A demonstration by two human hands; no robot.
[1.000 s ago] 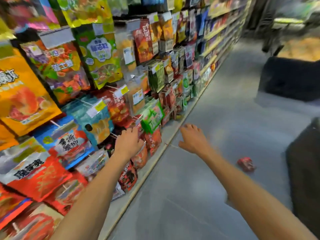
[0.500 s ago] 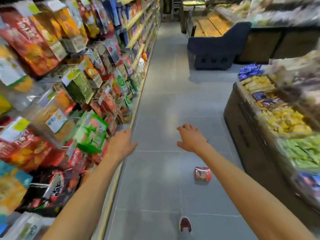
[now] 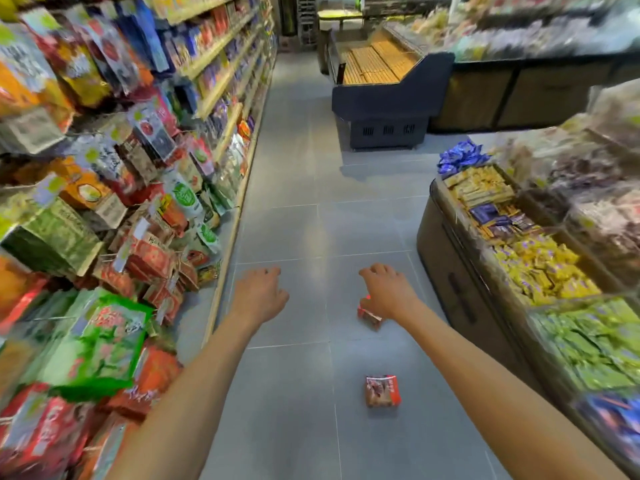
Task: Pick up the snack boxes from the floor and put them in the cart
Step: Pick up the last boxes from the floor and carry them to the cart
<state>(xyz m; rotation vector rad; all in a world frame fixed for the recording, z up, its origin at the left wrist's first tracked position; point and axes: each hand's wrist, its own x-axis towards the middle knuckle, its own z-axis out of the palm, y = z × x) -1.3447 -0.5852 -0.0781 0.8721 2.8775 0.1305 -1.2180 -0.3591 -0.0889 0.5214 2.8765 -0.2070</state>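
My left hand point(image 3: 259, 294) and right hand point(image 3: 389, 292) reach forward at mid-frame, each grip loosely curled and holding nothing. One snack box point(image 3: 370, 317) lies on the grey floor point(image 3: 294, 230) partly under my right hand; another box point(image 3: 382, 391) lies lower centre.

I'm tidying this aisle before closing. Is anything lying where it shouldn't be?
Yes. Two red snack packs lie on the grey floor tiles mid-aisle instead of on the shelves: one snack pack in the open near the viewer, another farther along, partly hidden by the right hand. The left hand is empty. No cart is visible.
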